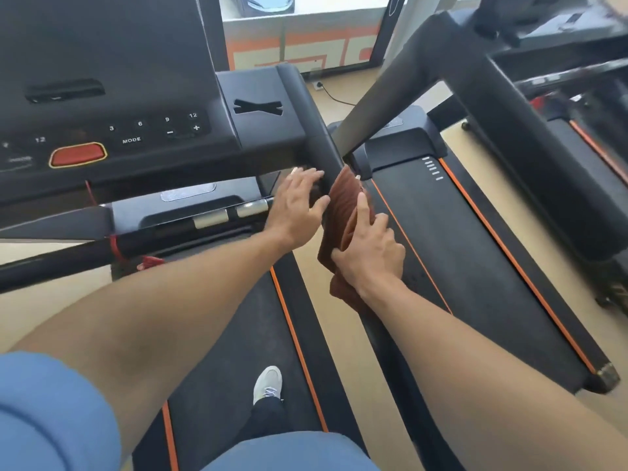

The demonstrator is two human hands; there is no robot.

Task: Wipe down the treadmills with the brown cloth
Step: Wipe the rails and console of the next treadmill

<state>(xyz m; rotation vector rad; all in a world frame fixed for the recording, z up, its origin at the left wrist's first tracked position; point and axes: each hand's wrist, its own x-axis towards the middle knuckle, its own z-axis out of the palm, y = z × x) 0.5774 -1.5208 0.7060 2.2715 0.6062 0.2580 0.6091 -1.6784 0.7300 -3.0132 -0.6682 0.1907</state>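
Near treadmill (238, 334): person stands on its belt, console (112, 130) at 10 o'clock. A second treadmill (475, 266) lies alongside at 3 o'clock, a third is partly in view at 1 o'clock.

Right handrail (306, 107) of the near machine runs from the console toward centre frame. Its lower end is where both hands meet.

Cloth (346, 202): brown, ribbed, folded over the rail end, with a tail hanging below the right wrist.

Left hand (299, 205): fingers fairly straight and spread, laid on the inner side of the rail beside the cloth. Whether the thumb touches the cloth is hard to tell.

Right hand (370, 253): fingers curled round the cloth, pressing it against the rail's outer side.

Step in hand, as judged: wiping the right handrail, at its end.

Next move likely calls for sliding the cloth along the rail with steady pressure, then shifting to the console or the crossbar. The second and third treadmills presumably remain.
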